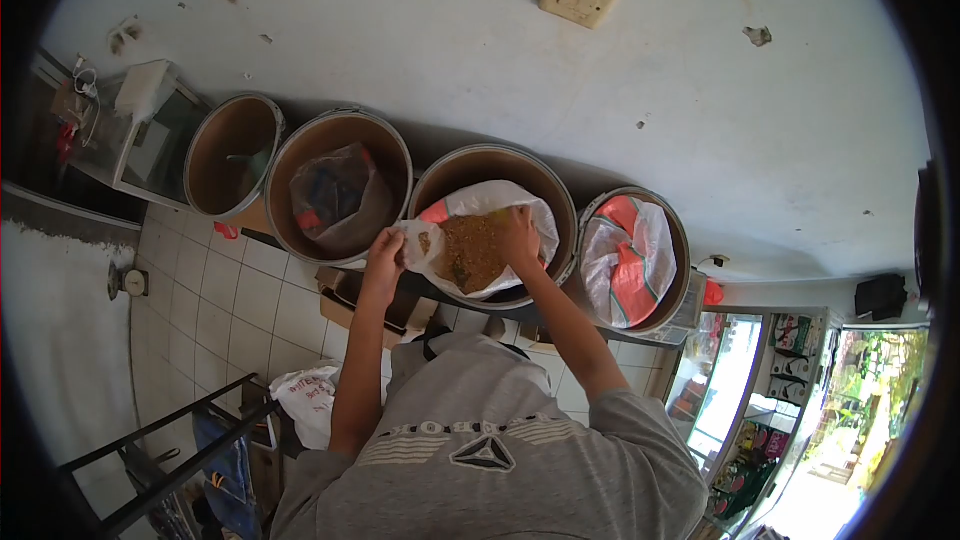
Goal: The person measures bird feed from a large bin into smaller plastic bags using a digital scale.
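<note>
My left hand point(383, 256) grips a small clear plastic bag point(424, 248) by its edge, with a little brown grainy stuff inside. The bag is held at the left rim of a white and red woven sack point(540, 213). Loose golden-brown grain or feed point(474, 248) lies in this sack, which sits inside a round drum point(450, 168). My right hand point(519, 239) reaches into the sack's right side, its fingers curled at the grain. A yellowish patch shows beside those fingers; what they hold is too small to make out.
A drum with a folded white and red sack point(628, 258) stands right. Leftward are a drum with a clear plastic bag point(340, 195) and another drum point(232, 155). Cardboard boxes point(375, 302), a white bag point(306, 402) and a metal rack point(165, 430) are below; a wall is behind.
</note>
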`<act>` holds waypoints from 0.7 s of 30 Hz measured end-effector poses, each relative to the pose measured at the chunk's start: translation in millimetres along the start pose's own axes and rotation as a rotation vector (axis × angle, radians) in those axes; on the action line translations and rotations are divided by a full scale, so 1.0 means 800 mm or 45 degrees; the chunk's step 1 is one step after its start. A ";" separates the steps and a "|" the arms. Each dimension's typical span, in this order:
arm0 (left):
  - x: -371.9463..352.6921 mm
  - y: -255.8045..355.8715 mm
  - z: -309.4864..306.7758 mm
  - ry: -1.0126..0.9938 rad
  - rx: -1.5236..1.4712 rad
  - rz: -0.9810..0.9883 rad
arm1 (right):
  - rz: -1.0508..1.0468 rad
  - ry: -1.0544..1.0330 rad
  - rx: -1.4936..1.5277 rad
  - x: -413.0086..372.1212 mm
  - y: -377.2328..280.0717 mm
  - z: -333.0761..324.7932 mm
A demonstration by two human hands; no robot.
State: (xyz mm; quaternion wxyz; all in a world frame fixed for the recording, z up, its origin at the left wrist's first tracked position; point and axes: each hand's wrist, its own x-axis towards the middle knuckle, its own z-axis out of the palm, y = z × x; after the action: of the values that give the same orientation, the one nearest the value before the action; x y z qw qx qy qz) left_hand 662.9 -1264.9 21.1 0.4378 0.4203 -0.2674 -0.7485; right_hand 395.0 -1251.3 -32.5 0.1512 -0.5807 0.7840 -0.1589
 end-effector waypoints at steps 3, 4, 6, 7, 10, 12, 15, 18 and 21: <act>-0.004 0.010 0.017 0.063 -0.017 -0.032 | 0.019 0.231 0.059 0.019 0.037 0.066; -0.002 0.008 0.013 0.057 -0.018 -0.034 | 0.131 0.127 0.076 0.021 0.038 0.072; 0.001 0.011 0.011 0.065 -0.020 -0.055 | 0.330 0.019 0.181 0.020 0.029 0.072; 0.002 0.013 0.010 0.064 -0.027 -0.073 | 0.334 0.015 0.185 0.022 0.030 0.076; 0.005 0.017 0.009 0.082 -0.022 -0.093 | 0.348 0.048 0.143 0.028 0.055 0.087; 0.007 0.019 0.007 0.081 -0.018 -0.101 | 0.295 0.017 0.313 0.031 0.085 0.102; 0.012 0.015 -0.007 0.033 -0.024 -0.121 | 0.184 0.079 0.277 0.025 0.108 0.110; 0.018 0.008 -0.023 -0.036 -0.031 -0.132 | 0.276 -0.252 0.156 0.022 0.095 0.075; 0.016 0.012 -0.019 -0.045 -0.010 -0.154 | 0.311 0.020 0.433 0.044 0.226 0.252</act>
State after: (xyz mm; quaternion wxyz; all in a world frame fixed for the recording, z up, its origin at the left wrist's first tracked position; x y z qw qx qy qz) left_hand 676.9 -1280.8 15.7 0.3885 0.4207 -0.2461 -0.7820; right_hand 314.1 -1249.8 -293.2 0.2592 -0.4460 0.8117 -0.2740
